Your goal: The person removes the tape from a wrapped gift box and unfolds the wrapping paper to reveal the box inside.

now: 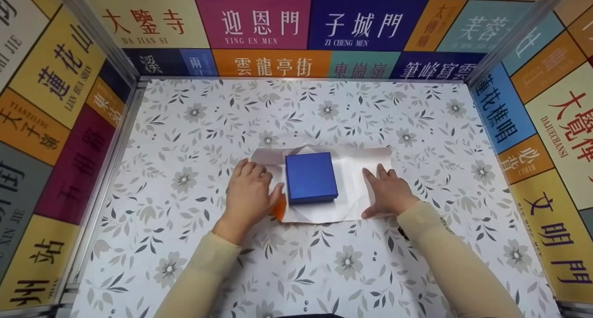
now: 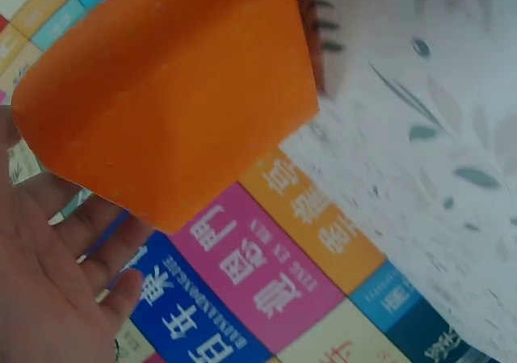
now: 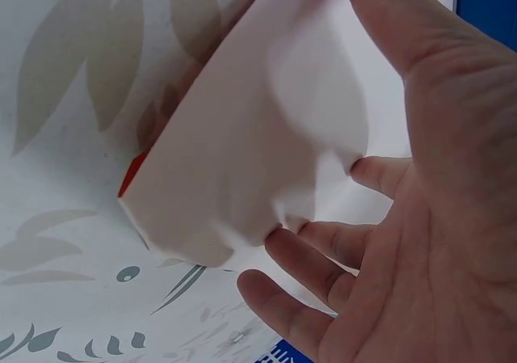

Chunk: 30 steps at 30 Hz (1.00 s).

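A blue square box [image 1: 311,176] sits on a sheet of wrapping paper [image 1: 354,179], white on its upper face and orange on the other. At the paper's left end is my left hand [image 1: 250,193], its thumb extended toward the box beside a raised orange flap [image 1: 279,208]. The left wrist view shows this orange flap [image 2: 178,96] large, covering some of the fingertips. On the paper's right end rests my right hand [image 1: 389,190] with spread fingers. In the right wrist view, its fingertips touch the creased white paper [image 3: 242,128].
A table with a white leaf-and-flower cover [image 1: 185,257] lies under everything. Panels with colourful lettering [image 1: 264,23] stand along the back and both sides. A small dark object [image 1: 402,233] shows by the right sleeve, partly hidden.
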### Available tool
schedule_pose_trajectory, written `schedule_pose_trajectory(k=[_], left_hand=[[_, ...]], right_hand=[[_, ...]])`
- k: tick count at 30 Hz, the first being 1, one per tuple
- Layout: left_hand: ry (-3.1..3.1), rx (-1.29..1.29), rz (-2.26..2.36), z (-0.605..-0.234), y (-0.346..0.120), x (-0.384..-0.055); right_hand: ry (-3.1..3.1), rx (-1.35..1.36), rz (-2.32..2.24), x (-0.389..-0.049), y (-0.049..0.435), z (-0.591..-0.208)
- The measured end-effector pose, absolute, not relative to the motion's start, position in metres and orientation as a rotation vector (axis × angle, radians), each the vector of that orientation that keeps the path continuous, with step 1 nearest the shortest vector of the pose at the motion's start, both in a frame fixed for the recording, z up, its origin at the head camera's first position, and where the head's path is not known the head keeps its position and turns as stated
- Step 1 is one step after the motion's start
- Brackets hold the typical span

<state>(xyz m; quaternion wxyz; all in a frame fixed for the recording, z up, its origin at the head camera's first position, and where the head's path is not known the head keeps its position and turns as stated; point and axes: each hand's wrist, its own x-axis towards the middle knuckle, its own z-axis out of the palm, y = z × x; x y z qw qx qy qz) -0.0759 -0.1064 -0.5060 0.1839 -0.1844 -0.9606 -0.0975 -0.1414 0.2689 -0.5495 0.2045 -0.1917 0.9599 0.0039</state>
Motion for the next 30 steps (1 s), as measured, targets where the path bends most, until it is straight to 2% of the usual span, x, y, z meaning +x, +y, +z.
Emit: schedule_pose_trajectory(k=[4, 9, 14, 22, 30], left_hand=[[-2.937, -0.383, -0.290, -0.496, -0.131, -0.068], [-3.305, -0.375, -0.387, -0.489, -0.159, -0.065], [-3.429, -0.319, -0.597, -0.496, -0.178, -0.067], [-3.453, -0.408, -0.402, -0.527, -0.179, -0.071], [-3.482, -0.384, -0.331, -0.544, -0.176, -0.073]], right_hand=[[2.675, -0.541, 0.016, -0.142, 0.270, -0.550], [2.676, -0.537, 0.011, -0.141, 0.271, -0.550], [2.680, -0.541, 0.005, -0.141, 0.270, -0.551], [2.666, -0.507, -0.036, -0.141, 0.270, -0.550], [2.679, -0.528, -0.016, -0.140, 0.271, -0.550]])
